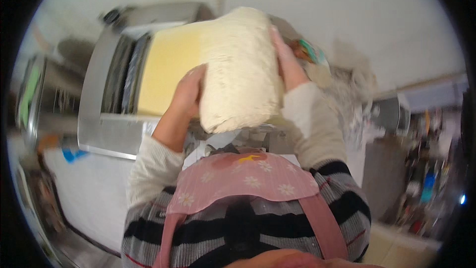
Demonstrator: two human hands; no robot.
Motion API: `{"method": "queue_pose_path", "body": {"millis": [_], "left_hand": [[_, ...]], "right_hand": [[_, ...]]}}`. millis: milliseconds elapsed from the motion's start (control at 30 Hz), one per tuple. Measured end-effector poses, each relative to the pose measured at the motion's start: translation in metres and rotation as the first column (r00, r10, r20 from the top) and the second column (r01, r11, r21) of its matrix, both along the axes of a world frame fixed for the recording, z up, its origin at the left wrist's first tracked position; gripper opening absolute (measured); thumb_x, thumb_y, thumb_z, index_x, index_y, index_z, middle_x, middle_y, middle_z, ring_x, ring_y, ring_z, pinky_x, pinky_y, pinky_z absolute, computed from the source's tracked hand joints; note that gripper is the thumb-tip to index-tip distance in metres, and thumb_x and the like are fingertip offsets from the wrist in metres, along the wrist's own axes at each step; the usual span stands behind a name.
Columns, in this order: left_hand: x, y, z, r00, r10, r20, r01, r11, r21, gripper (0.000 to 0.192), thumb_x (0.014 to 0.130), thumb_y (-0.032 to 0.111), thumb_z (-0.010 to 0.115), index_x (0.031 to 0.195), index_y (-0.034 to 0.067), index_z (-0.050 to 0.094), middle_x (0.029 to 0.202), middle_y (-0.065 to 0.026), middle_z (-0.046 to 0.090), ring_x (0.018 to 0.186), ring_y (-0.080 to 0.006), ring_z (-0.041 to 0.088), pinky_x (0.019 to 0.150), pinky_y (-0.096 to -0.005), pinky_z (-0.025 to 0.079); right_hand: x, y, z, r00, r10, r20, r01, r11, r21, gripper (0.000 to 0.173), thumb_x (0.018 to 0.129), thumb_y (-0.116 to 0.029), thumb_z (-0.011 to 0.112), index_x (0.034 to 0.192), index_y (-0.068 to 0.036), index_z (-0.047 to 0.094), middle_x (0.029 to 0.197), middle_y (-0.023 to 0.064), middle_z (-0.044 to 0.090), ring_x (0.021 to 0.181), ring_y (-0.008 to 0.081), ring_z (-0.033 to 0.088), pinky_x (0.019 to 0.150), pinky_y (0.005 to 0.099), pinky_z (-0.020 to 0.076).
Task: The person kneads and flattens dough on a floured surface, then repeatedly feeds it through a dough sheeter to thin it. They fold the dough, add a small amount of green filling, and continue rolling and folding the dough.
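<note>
Between my hands is a large, thick roll of pale dough [241,70], its folded end towards my body. My left hand [191,89] presses on its left side, with some fingers hidden behind the dough. On the right side lies my right hand [284,56], fingers pointing away from me. Beneath and to the left of the dough is a yellow belt or board [169,67] of a metal machine, which looks like a dough sheeter. Dark rollers [128,74] cross the machine at the yellow surface's left end.
The machine's metal housing [108,134] extends to the left. A green and white plastic bag [312,52] lies beyond my right wrist. Metal shelving [33,96] stands at the far left, and blurred shelves with mixed items [427,178] are at the right. A pale wall [316,3] rises behind.
</note>
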State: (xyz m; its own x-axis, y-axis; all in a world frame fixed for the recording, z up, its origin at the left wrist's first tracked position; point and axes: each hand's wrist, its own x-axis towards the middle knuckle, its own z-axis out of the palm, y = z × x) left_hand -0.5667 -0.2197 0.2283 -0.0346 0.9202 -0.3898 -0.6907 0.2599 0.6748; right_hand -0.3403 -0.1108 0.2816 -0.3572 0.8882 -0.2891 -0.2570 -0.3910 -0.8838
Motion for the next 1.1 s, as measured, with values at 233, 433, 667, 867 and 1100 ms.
{"method": "queue_pose_path", "body": {"millis": [233,433,667,867,1100], "left_hand": [[0.097,0.027,0.018,0.982,0.035,-0.187,-0.016,0.995,0.103,0.042,0.093,0.015,0.05,0.13,-0.003,0.041,0.123,-0.0154,0.054,0.111,-0.022,0.054,0.097,-0.0327,0.043],[0.254,0.053,0.038,0.754,-0.127,-0.645,0.284,0.948,0.145,0.06,0.082,0.0,0.049,0.139,-0.004,0.029,0.129,-0.0185,0.048,0.117,-0.0245,0.05,0.097,-0.0336,0.042],[0.434,0.117,-0.065,0.323,-0.54,-0.777,0.805,0.589,-0.075,0.075,0.079,0.009,0.06,0.144,0.001,0.024,0.136,-0.0178,0.043,0.125,-0.0272,0.044,0.101,-0.0377,0.039],[0.531,0.157,-0.141,-0.189,-0.157,-0.969,0.867,0.437,-0.239,0.075,0.085,0.031,0.061,0.145,0.006,0.024,0.144,-0.027,0.031,0.136,-0.0383,0.028,0.112,-0.0383,0.023],[0.469,0.111,-0.147,-0.286,-0.405,-0.868,0.703,0.527,-0.477,0.037,0.089,0.036,0.053,0.107,0.004,0.059,0.101,-0.0203,0.061,0.096,-0.0334,0.058,0.084,-0.0401,0.044]], "right_hand": [[0.091,0.035,-0.054,0.875,0.061,-0.481,-0.097,0.994,-0.049,0.067,0.092,-0.062,0.035,0.136,-0.013,0.044,0.137,0.0079,0.047,0.122,0.0214,0.047,0.101,0.0376,0.0372],[0.219,0.026,-0.144,0.597,-0.151,-0.788,-0.053,0.973,-0.227,0.07,0.092,-0.064,0.032,0.133,-0.009,0.046,0.133,0.0109,0.05,0.121,0.0235,0.048,0.101,0.0387,0.0399],[0.439,-0.014,-0.253,0.672,-0.55,-0.496,0.476,0.834,-0.28,0.085,0.087,-0.07,0.036,0.14,-0.003,0.035,0.137,0.0155,0.046,0.123,0.0286,0.048,0.104,0.0411,0.0386],[0.62,-0.042,-0.323,-0.133,-0.079,0.988,0.316,0.941,0.118,0.048,0.089,-0.038,0.052,0.125,-0.007,0.054,0.124,0.0216,0.054,0.11,0.0386,0.054,0.089,0.0463,0.0452],[0.595,0.003,-0.325,0.132,-0.571,0.811,0.588,0.703,0.399,0.034,0.087,-0.032,0.054,0.099,-0.003,0.065,0.088,0.019,0.065,0.083,0.0348,0.062,0.078,0.0432,0.0474]]}}
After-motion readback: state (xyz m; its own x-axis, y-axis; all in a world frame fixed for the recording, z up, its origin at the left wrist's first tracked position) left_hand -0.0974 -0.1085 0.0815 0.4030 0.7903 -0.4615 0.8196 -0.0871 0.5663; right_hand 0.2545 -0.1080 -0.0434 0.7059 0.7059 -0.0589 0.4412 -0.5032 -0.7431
